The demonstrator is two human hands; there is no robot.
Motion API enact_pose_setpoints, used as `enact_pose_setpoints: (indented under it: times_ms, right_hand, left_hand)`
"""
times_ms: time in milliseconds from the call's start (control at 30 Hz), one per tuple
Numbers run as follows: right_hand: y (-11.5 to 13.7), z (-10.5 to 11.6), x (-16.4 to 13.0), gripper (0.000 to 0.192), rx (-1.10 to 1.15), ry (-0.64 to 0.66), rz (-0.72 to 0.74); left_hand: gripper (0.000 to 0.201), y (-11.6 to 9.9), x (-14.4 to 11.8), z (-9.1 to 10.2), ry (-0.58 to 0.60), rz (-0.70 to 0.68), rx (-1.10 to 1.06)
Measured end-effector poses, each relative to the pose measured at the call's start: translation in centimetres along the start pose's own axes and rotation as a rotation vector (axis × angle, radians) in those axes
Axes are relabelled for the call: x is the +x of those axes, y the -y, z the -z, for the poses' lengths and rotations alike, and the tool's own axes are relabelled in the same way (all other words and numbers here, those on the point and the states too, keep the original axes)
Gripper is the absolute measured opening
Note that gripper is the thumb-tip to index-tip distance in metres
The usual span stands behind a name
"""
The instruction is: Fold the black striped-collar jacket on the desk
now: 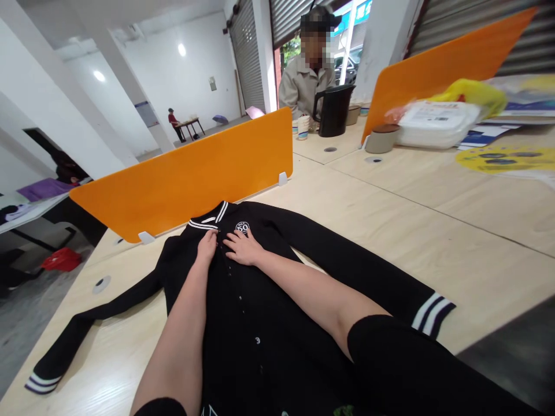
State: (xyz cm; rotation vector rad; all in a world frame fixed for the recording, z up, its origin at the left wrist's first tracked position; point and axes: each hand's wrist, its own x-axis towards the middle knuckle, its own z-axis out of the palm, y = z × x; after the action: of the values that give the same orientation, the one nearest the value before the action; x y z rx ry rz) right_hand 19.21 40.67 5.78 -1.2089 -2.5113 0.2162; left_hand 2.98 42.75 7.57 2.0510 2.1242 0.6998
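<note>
A black jacket [277, 300] lies spread face up on the wooden table, with white stripes on its collar and cuffs and a round badge [241, 227] on the chest. Its sleeves stretch out to either side, and snap buttons run down the front. Just below the collar, my left hand [207, 247] pinches the front edge of the jacket, fingers together. My right hand [243, 247] rests on the other front panel beside the badge, fingers spread and pointing toward the opening.
An orange divider [186, 173] stands behind the collar, and another orange divider [442, 69] rises at the right. A black pitcher [336, 112], paper cups [303, 127], a round container [381, 139] and white plastic boxes [440, 122] stand farther back. A person [290, 86] is across the table.
</note>
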Motion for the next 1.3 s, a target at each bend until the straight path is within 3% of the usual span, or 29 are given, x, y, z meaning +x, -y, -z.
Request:
enact_pose_setpoints:
  times_ms: [133, 233, 400, 500, 567, 667, 767, 833, 1000, 1067, 1167, 1233, 1300]
  right_hand:
    - [0.5, -0.1, 0.3, 0.048, -0.002, 0.004, 0.008]
    - [-0.5, 0.6, -0.1, 0.048, 0.003, 0.037, 0.006]
    - [-7.8, 4.9, -4.4, 0.038, -0.161, 0.013, -0.051]
    - [-11.8, 8.0, -8.1, 0.035, -0.202, -0.106, -0.362]
    - [-12.5, 9.0, -10.4, 0.041, -0.195, -0.171, -0.487]
    - [-11.0, 8.6, -13.5, 0.058, -0.181, -0.137, -0.483]
    - [-9.6, 7.5, -15.6, 0.038, -0.225, -0.073, -0.451]
    - [-9.8, 7.6, -16.0, 0.029, -0.261, -0.097, -0.457]
    - [-10.9, 11.1, -15.3, 0.031, -0.267, -0.143, -0.672]
    - [-9.6, 12.6, -16.1, 0.035, -0.215, -0.161, -0.601]
    - [-5.7, 13.8, -20.6, 0.029, -0.047, -0.163, -0.417]
    - [-2.7, 13.6, -25.4, 0.018, 0.093, -0.114, -0.401]
    - [0.1, 12.8, -30.6, 0.013, 0.236, -0.157, -0.413]
  left_hand:
    - [0.039, 0.3, -0.8, -0.2, 0.036, -0.066, 0.105]
    - [0.046, -0.1, -2.0, -1.0, 0.035, -0.100, 0.181]
    - [0.050, -0.2, -2.6, -1.4, 0.059, -0.094, 0.260]
    - [0.049, -0.4, -2.6, -1.2, 0.062, -0.080, 0.293]
    - [0.048, -1.0, -2.8, -1.0, 0.051, -0.065, 0.311]
    - [0.048, -2.1, -3.7, -0.4, -0.008, -0.048, 0.337]
    - [0.048, -3.0, -5.0, 0.1, -0.035, -0.047, 0.344]
    - [0.047, -3.1, -6.1, 0.2, 0.012, -0.077, 0.332]
    - [0.058, -2.5, -8.0, -0.3, 0.128, -0.147, 0.362]
    - [0.060, -2.4, -8.3, -0.4, 0.148, -0.125, 0.376]
    - [0.059, -2.6, -8.6, -0.3, 0.086, -0.118, 0.359]
    - [0.056, -3.0, -8.8, 0.0, -0.005, -0.148, 0.340]
    - [0.053, -3.8, -9.1, 0.3, -0.064, -0.219, 0.319]
